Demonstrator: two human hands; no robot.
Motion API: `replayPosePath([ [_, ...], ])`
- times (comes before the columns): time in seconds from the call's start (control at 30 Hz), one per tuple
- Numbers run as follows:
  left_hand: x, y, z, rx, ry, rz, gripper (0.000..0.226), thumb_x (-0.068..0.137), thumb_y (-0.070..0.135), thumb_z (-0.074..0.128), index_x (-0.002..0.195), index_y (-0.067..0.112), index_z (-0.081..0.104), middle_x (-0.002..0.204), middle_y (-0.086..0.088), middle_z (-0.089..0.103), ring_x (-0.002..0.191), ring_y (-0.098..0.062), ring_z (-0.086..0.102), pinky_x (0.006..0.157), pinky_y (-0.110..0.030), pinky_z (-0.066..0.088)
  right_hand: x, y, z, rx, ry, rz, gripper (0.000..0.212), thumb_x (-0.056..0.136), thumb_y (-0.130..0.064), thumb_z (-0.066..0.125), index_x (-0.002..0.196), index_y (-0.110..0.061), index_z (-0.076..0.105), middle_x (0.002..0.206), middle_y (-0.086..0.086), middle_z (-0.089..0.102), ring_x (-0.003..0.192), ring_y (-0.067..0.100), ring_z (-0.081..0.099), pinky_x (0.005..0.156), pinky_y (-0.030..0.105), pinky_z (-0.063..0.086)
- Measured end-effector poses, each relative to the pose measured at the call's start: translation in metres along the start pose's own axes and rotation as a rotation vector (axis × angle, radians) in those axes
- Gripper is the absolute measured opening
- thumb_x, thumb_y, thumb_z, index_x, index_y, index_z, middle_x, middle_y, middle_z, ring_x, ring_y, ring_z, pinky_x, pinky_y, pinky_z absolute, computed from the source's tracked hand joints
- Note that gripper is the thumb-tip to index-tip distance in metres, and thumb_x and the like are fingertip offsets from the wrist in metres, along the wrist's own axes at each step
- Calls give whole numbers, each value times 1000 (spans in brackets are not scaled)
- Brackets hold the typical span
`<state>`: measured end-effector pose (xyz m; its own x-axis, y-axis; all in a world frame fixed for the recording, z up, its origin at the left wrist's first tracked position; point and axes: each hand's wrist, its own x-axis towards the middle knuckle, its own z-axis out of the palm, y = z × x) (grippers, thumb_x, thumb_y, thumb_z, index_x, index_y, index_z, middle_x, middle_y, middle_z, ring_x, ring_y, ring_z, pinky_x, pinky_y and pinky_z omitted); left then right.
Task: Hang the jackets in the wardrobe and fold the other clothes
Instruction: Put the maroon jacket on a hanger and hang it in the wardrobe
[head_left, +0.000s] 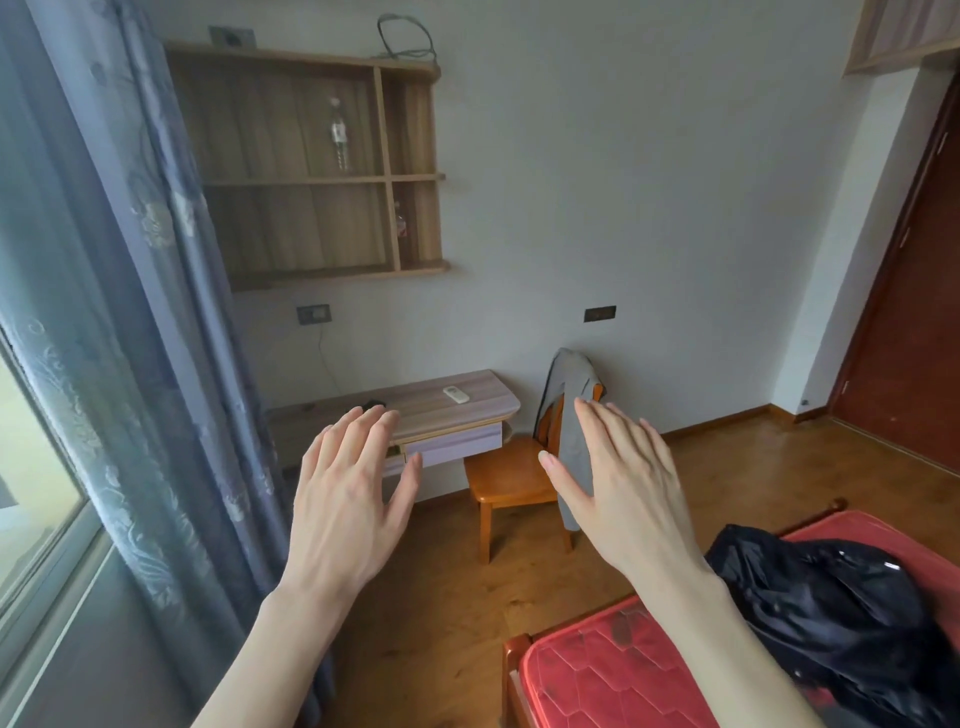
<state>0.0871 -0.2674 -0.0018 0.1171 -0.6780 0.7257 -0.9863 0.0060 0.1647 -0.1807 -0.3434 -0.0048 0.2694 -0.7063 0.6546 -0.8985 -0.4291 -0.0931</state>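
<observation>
Glossy black jacket (831, 603) (crinkled); wooden chair (511, 480).

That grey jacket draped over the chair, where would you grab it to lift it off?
Grip the grey jacket at its top fold, where it bends over the chair back, reaching from above. It hangs down from there, so lifting straight up should free it.

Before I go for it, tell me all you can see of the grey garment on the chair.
The grey garment looks like a jacket of smooth woven cloth. It is draped over the backrest of the orange wooden chair, top bunched at the backrest, one long panel hanging past the seat's right side toward the floor. Only the chair touches it; the right hand overlaps it in view, apparently without contact.
</observation>
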Motion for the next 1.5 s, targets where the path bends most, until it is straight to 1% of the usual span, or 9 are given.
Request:
replayPosePath([
  [0.17,37,-33,40,18,-27,-16,53,103,51,45,141,17,59,146,-5,60,141,-28,50,119,-42,29,50,1,46,13,-25,-9,82,102,-71,28,155,-12,46,153,9,54,144,26,50,122,45,34],
  [0.43,103,-97,107,-1,-33,1,58,104,55,36,141,17,59,146,-5,61,142,-27,50,121,-49,37,130,-18,126,4,-18,-12,80,102,-70,29,152,-12,49,150,9,58,139,27,55,120,45,37],
  [0.57,146,-141,151,-17,-34,33,55,103,52,40,139,16,60,143,-5,62,139,-28,53,119,-50,40,175,-33,175,-14,-10,-5,79,102,-70,28,151,-13,51,149,9,59,138,28,56,119,47,40],
  [0.73,202,-199,204,-32,-54,82,53,103,51,41,136,15,62,139,-7,64,135,-29,56,117,-48,41,229,-55,233,-78,-9,43,76,102,-69,31,150,-13,53,147,8,61,137,27,57,120,45,37],
  [0.93,262,-250,262,-57,-91,157,54,104,50,39,136,13,63,139,-7,65,135,-29,57,116,-48,44,273,-62,287,-190,-26,132,73,102,-66,37,149,-12,53,145,9,61,136,27,57,119,48,39],
  [1.03,280,-263,292,-85,-116,175,54,105,50,38,136,13,62,138,-8,65,134,-29,56,115,-48,44,286,-57,304,-225,-24,169,70,102,-62,39,147,-11,55,142,9,63,132,27,60,117,47,40],
  [1.17,311,-269,336,-141,-144,203,58,106,53,33,134,13,64,137,-8,66,134,-30,57,114,-49,45,304,-44,325,-255,-12,226,68,103,-60,34,144,-11,58,141,11,65,130,28,61,115,47,41],
  [1.33,349,-260,392,-219,-160,245,56,105,54,37,133,15,66,137,-9,67,131,-31,60,113,-50,45,325,-18,354,-304,-8,295,71,104,-62,31,144,-10,58,141,11,64,131,27,60,116,47,41],
  [1.5,400,-247,450,-263,-186,296,55,105,53,37,138,16,63,142,-7,64,138,-29,55,115,-49,44,360,18,386,-353,10,363,70,105,-62,30,146,-11,56,144,10,62,133,26,58,118,45,39],
])
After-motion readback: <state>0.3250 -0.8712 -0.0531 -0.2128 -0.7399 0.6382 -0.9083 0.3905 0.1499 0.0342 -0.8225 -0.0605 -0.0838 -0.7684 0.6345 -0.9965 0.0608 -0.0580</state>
